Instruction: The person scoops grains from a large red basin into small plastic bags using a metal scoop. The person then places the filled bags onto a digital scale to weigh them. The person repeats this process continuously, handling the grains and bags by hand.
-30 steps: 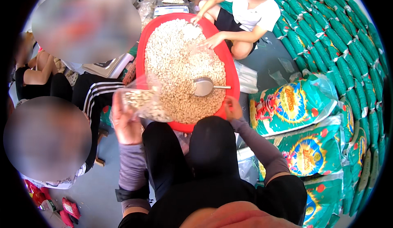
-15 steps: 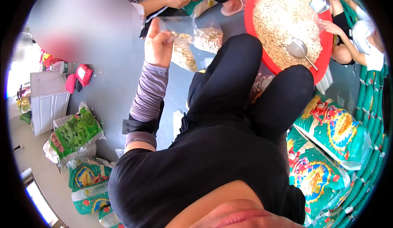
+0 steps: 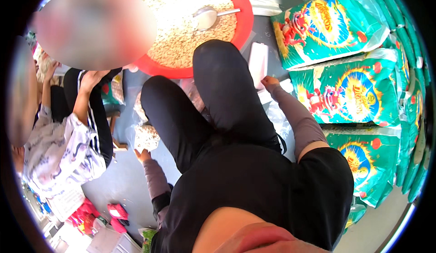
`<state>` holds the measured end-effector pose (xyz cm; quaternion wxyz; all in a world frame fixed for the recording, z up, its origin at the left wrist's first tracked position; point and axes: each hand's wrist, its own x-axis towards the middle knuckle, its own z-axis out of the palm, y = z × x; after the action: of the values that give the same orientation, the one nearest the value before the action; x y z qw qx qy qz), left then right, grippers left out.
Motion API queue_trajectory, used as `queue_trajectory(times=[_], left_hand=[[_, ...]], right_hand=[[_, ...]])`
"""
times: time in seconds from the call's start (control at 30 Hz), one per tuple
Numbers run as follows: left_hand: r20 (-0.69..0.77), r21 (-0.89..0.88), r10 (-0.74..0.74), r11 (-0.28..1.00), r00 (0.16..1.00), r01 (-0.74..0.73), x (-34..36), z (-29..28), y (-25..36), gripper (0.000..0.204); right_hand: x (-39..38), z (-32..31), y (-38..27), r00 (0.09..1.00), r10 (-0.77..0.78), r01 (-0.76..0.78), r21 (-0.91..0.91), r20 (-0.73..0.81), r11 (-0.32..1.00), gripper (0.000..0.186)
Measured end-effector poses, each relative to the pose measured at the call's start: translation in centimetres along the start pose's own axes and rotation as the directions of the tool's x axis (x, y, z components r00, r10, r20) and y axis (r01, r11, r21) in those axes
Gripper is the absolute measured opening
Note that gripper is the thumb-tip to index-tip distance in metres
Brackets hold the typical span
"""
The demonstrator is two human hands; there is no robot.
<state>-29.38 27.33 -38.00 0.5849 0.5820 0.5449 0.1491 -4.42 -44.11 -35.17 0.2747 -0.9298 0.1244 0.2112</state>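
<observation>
Clear bag of pale pieces: the bag (image 3: 147, 138) is low on the person's left, beside the left knee, just ahead of the left hand.
Handling: judged light to moderate, soft and shifting; the film looks thin and probably slippery, and the loose fill likely sags to the lowest corner.
Hold point: best judged to be the gathered film above the fill, with a palm under the bulge; a sharp pinch on one corner could stretch or split it.
Left hand: the hand (image 3: 143, 155) is at the bag's near edge, fingers toward it; whether they pinch the film cannot be told.
Right hand: the hand (image 3: 270, 82) is well apart from the bag, beside a pale flat pack (image 3: 258, 62), fingers seemingly curled; a grip cannot be confirmed.
Red tub: the tub (image 3: 245, 19) stands beyond the knees, bearing similar pale pieces and a metal scoop (image 3: 205, 19).
Green sacks: printed sacks (image 3: 349, 89) are stacked on the right.
</observation>
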Motion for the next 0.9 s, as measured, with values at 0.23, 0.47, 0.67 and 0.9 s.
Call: queue_trajectory(times=[0.23, 0.47, 0.67, 0.9], left_hand=[[-0.052, 0.496, -0.041, 0.866, 0.998, 0.061, -6.1, -2.2, 11.5, 0.035], [-0.078, -0.02, -0.092, 0.996, 0.993, 0.09, -11.1, 5.9, 21.0, 0.027], [0.486, 0.062, 0.458, 0.832, 0.745, -0.552, -24.6, 16.4, 29.7, 0.032], [0.759, -0.337, 0.641, 0.239, -0.113, -0.911, -39.3, 28.3, 35.2, 0.046]], right_hand=[[2.3, 2.2, -5.2, 0.978, 0.209, -0.207, -0.101, 0.01, 0.973, 0.049], [5.3, 0.3, -5.0, 0.968, -0.038, 0.124, -0.343, 0.247, 0.931, 0.029], [1.9, -10.6, -7.4, 0.853, -0.355, 0.408, 0.062, -0.382, 0.911, 0.023], [-7.2, -19.8, -17.7, 0.781, -0.317, 0.624, 0.669, -0.538, 0.403, 0.022]])
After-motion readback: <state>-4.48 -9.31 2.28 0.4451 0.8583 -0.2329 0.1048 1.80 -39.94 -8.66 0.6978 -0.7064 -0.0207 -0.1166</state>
